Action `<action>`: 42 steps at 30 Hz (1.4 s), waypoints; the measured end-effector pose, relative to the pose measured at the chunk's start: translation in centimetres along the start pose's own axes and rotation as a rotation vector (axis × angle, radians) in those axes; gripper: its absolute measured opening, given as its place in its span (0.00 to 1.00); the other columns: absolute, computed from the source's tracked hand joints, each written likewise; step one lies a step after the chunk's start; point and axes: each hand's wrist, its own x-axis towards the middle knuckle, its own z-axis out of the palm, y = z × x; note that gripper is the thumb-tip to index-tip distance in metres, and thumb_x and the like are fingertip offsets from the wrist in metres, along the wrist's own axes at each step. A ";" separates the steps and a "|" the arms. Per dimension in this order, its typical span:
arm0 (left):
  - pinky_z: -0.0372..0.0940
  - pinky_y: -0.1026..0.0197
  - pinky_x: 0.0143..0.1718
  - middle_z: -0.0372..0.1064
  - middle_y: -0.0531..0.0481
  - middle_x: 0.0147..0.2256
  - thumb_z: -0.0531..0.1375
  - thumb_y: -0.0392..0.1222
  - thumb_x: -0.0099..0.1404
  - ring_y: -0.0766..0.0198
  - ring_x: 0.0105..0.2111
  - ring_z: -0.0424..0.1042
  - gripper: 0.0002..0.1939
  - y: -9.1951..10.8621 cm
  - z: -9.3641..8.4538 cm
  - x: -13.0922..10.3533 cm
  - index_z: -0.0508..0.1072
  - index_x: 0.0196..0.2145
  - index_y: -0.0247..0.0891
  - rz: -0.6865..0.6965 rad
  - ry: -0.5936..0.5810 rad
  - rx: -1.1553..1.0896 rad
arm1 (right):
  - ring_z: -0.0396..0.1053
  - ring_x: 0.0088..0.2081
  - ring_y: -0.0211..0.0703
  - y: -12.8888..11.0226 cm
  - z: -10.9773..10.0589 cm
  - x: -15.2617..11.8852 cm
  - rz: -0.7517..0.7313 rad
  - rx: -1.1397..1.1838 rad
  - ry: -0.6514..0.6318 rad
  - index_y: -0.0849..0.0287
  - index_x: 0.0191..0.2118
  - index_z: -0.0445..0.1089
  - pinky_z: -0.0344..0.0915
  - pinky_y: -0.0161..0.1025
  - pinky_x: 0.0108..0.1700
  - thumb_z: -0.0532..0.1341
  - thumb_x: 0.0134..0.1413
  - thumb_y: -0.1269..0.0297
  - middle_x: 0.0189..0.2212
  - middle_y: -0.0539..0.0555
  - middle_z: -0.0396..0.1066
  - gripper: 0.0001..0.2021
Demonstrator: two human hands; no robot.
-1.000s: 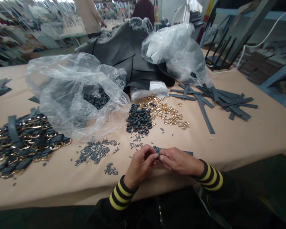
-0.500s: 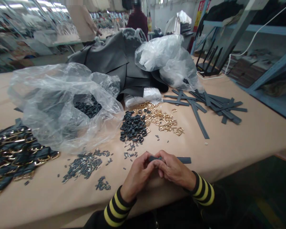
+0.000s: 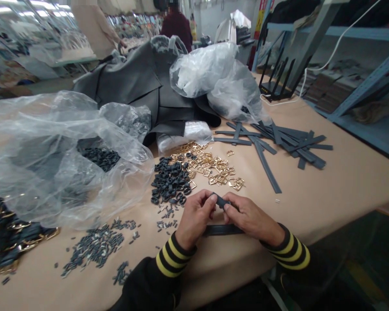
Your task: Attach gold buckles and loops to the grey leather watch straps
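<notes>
A dark grey strap [image 3: 221,201] is stretched between my two hands above the near part of the table. My left hand [image 3: 195,216] pinches its left end between thumb and fingers. Thumb and fingers of my right hand [image 3: 253,217] close on the other end. Below them lies a flat dark strap length [image 3: 224,230]; whether it belongs to the held piece I cannot tell. Just beyond my hands are a heap of dark strap loops [image 3: 170,179] and a scatter of gold buckles [image 3: 215,166].
Small dark clips [image 3: 95,244] lie left of my arms. A clear plastic bag [image 3: 116,190] holds more dark pieces. Loose straps [image 3: 291,140] pile up at right, near a black router [image 3: 277,88]. Finished-looking straps with gold hardware [image 3: 13,235] sit far left. Two people stand behind.
Both hands have turned and lifted the strap, so its short span now shows between my fingertips. The strap length under them has shifted left. My view has swung slightly right.
</notes>
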 end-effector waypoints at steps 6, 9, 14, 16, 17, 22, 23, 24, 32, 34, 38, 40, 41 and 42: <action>0.60 0.65 0.26 0.62 0.52 0.22 0.48 0.45 0.64 0.67 0.23 0.63 0.14 -0.8 -0.5 2.3 0.66 0.26 0.36 0.107 -0.036 0.235 | 0.54 0.14 0.28 1.3 -0.7 0.2 0.092 0.157 -0.006 0.61 0.26 0.60 0.53 0.28 0.18 0.47 0.59 0.62 0.16 0.44 0.58 0.14; 0.61 0.59 0.38 0.67 0.46 0.34 0.49 0.39 0.63 0.61 0.35 0.65 0.10 -1.3 -1.3 4.1 0.68 0.36 0.36 0.356 -0.009 0.628 | 0.55 0.15 0.28 2.2 -1.1 0.2 0.114 0.258 0.093 0.61 0.28 0.60 0.54 0.28 0.17 0.48 0.58 0.59 0.19 0.46 0.61 0.13; 0.58 0.56 0.42 0.65 0.44 0.36 0.50 0.34 0.62 0.58 0.38 0.63 0.09 -2.0 -1.9 6.7 0.69 0.35 0.37 0.534 -0.132 1.037 | 0.58 0.17 0.29 2.7 -1.8 -0.1 0.119 0.319 0.146 0.62 0.31 0.61 0.60 0.29 0.18 0.51 0.56 0.58 0.24 0.49 0.65 0.12; 0.59 0.57 0.39 0.64 0.45 0.33 0.49 0.34 0.62 0.59 0.35 0.63 0.09 -1.9 -2.1 7.4 0.69 0.31 0.36 0.507 -0.118 1.041 | 0.58 0.16 0.28 2.5 -1.8 -0.2 0.123 0.331 0.141 0.62 0.31 0.61 0.60 0.28 0.18 0.51 0.55 0.58 0.24 0.49 0.65 0.11; 0.60 0.58 0.38 0.64 0.46 0.32 0.49 0.34 0.62 0.60 0.34 0.63 0.09 -1.8 -2.2 7.6 0.69 0.31 0.36 0.496 -0.107 1.028 | 0.58 0.16 0.28 2.4 -1.8 -0.3 0.126 0.337 0.143 0.62 0.31 0.61 0.59 0.28 0.17 0.51 0.55 0.59 0.23 0.48 0.64 0.11; 0.62 0.63 0.28 0.65 0.49 0.27 0.49 0.38 0.63 0.66 0.24 0.66 0.10 0.4 -2.9 6.0 0.69 0.35 0.35 0.379 -0.079 0.821 | 0.55 0.15 0.28 1.9 -1.7 -0.7 0.113 0.360 0.163 0.62 0.29 0.62 0.56 0.27 0.16 0.53 0.55 0.60 0.17 0.45 0.60 0.10; 0.62 0.65 0.25 0.65 0.51 0.24 0.50 0.40 0.62 0.67 0.22 0.66 0.10 1.0 -3.0 5.0 0.69 0.35 0.35 0.281 -0.105 0.654 | 0.55 0.15 0.28 1.8 -1.5 -0.8 0.104 0.370 0.165 0.62 0.30 0.63 0.56 0.26 0.15 0.53 0.54 0.59 0.17 0.45 0.60 0.10; 0.62 0.65 0.22 0.64 0.52 0.21 0.51 0.42 0.62 0.68 0.19 0.65 0.10 1.6 -3.1 4.0 0.69 0.34 0.35 0.161 -0.150 0.460 | 0.55 0.15 0.28 1.7 -1.2 -0.8 0.100 0.382 0.158 0.62 0.32 0.63 0.55 0.26 0.15 0.54 0.53 0.59 0.17 0.45 0.60 0.10; 0.61 0.69 0.19 0.64 0.56 0.22 0.58 0.42 0.57 0.72 0.18 0.64 0.11 1.6 -2.6 -3.1 0.65 0.37 0.36 -0.106 -0.173 -0.047 | 0.53 0.13 0.28 -0.1 3.4 -1.2 0.109 0.524 0.039 0.61 0.38 0.63 0.51 0.25 0.14 0.56 0.52 0.59 0.13 0.42 0.56 0.12; 0.60 0.69 0.20 0.63 0.56 0.22 0.58 0.41 0.57 0.72 0.19 0.63 0.07 0.9 -2.5 -4.1 0.64 0.32 0.36 -0.089 -0.097 -0.015 | 0.52 0.13 0.28 -0.2 4.1 -1.3 0.106 0.534 0.042 0.61 0.38 0.62 0.51 0.25 0.14 0.56 0.52 0.58 0.13 0.41 0.56 0.12; 0.60 0.67 0.23 0.64 0.53 0.23 0.57 0.41 0.58 0.69 0.22 0.63 0.05 -0.2 -2.3 -5.8 0.69 0.29 0.36 0.024 0.034 0.238 | 0.53 0.14 0.29 -0.5 4.8 -1.6 0.077 0.439 0.039 0.61 0.34 0.63 0.53 0.27 0.16 0.57 0.51 0.58 0.14 0.42 0.56 0.10; 0.60 0.67 0.24 0.65 0.52 0.25 0.57 0.40 0.58 0.68 0.23 0.64 0.05 -0.4 -2.3 -6.4 0.71 0.31 0.37 0.072 0.091 0.327 | 0.53 0.15 0.28 -0.7 4.9 -1.8 0.051 0.361 0.043 0.61 0.31 0.62 0.53 0.27 0.17 0.56 0.52 0.59 0.15 0.42 0.56 0.09; 0.61 0.67 0.24 0.66 0.52 0.25 0.57 0.41 0.58 0.68 0.23 0.64 0.06 -0.5 -2.3 -6.6 0.71 0.32 0.38 0.068 0.097 0.324 | 0.53 0.15 0.28 -0.8 4.9 -1.8 0.044 0.327 0.047 0.60 0.31 0.61 0.53 0.27 0.17 0.56 0.52 0.59 0.15 0.42 0.56 0.09; 0.61 0.67 0.23 0.66 0.52 0.24 0.56 0.41 0.58 0.68 0.22 0.64 0.06 -0.5 -2.3 -6.8 0.71 0.32 0.37 0.044 0.086 0.288 | 0.53 0.15 0.28 -0.8 5.0 -1.9 0.041 0.299 0.045 0.60 0.31 0.61 0.53 0.27 0.17 0.55 0.53 0.59 0.16 0.43 0.57 0.09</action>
